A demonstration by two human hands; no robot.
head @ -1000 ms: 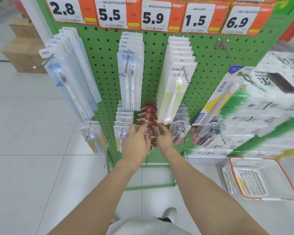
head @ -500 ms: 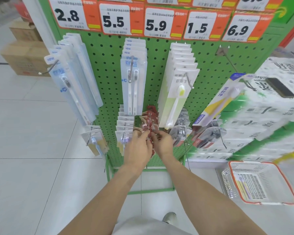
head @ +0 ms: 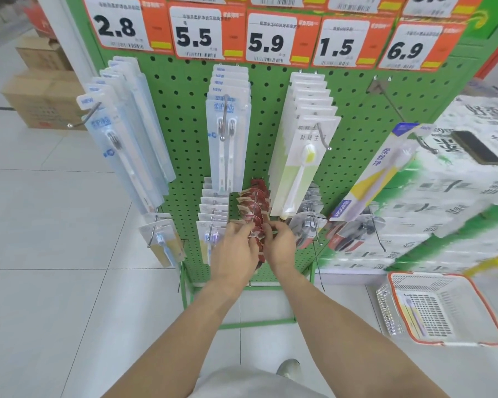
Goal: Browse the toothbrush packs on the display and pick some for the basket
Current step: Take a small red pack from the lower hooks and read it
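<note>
Toothbrush packs hang in rows on the green pegboard, under price tags along the top. We stand in front of the lower row, both hands at the red packs on the middle hook. Our left hand has its fingers curled onto the front red pack, thumb side up, and seems to pinch its top edge. Our right hand closes on the same pack from the right, fingertips at its edge; how firm that hold is, we cannot tell, since the hands cover most of the card.

We judge the pack is not yet off its hook: it sits in line with the others behind it. So this pick is mid-way, at the lifting-off stage.

On the floor to the right, near the stacked tissue bales, sits the basket. Inside it lies at least one pale pack along the left wall, so we take some choosing as done. Left to do: free the red pack, carry it right and down to the basket, and look over the other hooks, the blue packs at far left and the yellow-green ones among them.
</note>
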